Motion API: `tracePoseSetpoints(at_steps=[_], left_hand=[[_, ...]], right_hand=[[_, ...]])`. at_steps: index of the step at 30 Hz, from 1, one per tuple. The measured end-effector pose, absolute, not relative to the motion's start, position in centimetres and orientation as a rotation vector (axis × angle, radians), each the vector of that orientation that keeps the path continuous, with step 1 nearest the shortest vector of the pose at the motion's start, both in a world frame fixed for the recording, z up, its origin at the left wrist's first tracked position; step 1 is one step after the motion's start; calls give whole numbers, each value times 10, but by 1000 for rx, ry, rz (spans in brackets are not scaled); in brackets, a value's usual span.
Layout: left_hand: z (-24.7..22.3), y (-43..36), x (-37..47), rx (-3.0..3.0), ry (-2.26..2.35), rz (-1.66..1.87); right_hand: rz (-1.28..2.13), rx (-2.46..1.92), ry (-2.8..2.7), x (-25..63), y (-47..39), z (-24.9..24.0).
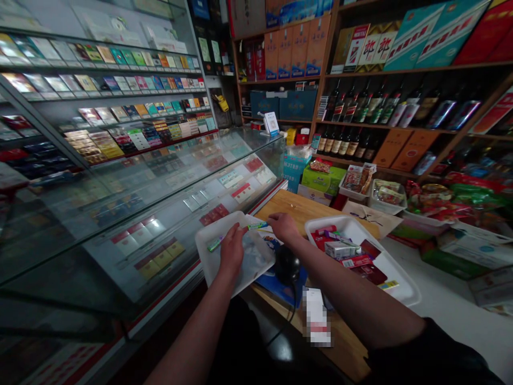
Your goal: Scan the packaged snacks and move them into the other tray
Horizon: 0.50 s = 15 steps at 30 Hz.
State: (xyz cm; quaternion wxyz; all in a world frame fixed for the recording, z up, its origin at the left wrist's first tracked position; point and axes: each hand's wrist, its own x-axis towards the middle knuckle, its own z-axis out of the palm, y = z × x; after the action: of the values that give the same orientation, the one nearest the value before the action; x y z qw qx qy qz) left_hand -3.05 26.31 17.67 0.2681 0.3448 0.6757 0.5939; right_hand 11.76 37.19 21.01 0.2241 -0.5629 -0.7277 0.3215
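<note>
The right hand (284, 227) pinches one end of a green pack (257, 225); the left hand (232, 251), over a tray (256, 261), adjoins the other, grip indeterminable.

To the left of the hands (232, 248) runs a glass display case (172, 208), a small white sign (271, 123) standing on its far end. Ahead and rightward, dark bottles (340, 144) line wooden shelves (360, 72) above a green box (324, 181).

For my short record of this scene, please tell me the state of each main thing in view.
Left hand: over left tray, grip unclear
Right hand: pinching green pack
Green pack: held, between both hands
Left tray: second green pack inside
Right tray: partly filled, mixed packs
Black device: corded, beside left tray
Glass counter: stocked with packs
</note>
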Motion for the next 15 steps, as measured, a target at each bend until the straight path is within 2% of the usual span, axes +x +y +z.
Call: tracePoseSetpoints(at_steps=[10,15], left_hand=[[167,260,24,882,1495,1496],[161,261,35,952,1485,1434]], right_hand=[[1072,-1384,-1751,190,378,170],[1155,-1262,-1665,212,374,156]])
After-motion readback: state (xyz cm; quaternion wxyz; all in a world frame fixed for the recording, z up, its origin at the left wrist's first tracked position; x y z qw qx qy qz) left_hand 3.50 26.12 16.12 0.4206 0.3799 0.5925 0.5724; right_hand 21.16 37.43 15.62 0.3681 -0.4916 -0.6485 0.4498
